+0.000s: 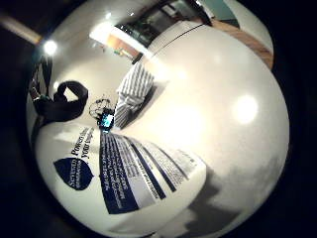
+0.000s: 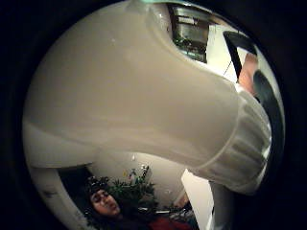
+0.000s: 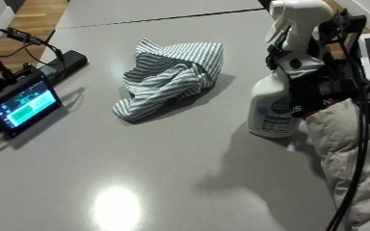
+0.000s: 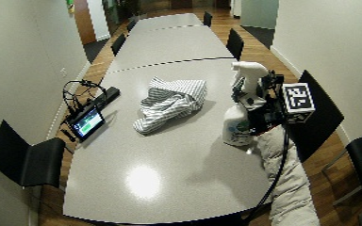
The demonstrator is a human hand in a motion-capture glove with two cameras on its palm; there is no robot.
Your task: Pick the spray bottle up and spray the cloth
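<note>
We hold the smooth, rigid spray bottle (image 3: 276,108) near the desk's (image 3: 172,159) right edge with our right hand (image 3: 313,94), fingers curled round its neck, the soft striped cloth (image 3: 169,77) lying well apart.

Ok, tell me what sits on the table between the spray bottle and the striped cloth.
Nothing: in the outside view only bare grey table lies between the spray bottle and the striped cloth.

Long grey tabletop (image 4: 168,179) w/ ceiling-light glare spot near its front end; seam line across it further back. More grey tables in a row beyond. Black chairs (image 4: 27,160) along both sides. Wood plank floor (image 4: 96,66). Pale walls (image 4: 18,56) L & R. Small lit screen (image 3: 23,107) w/ cables at tabletop's edge.
</note>
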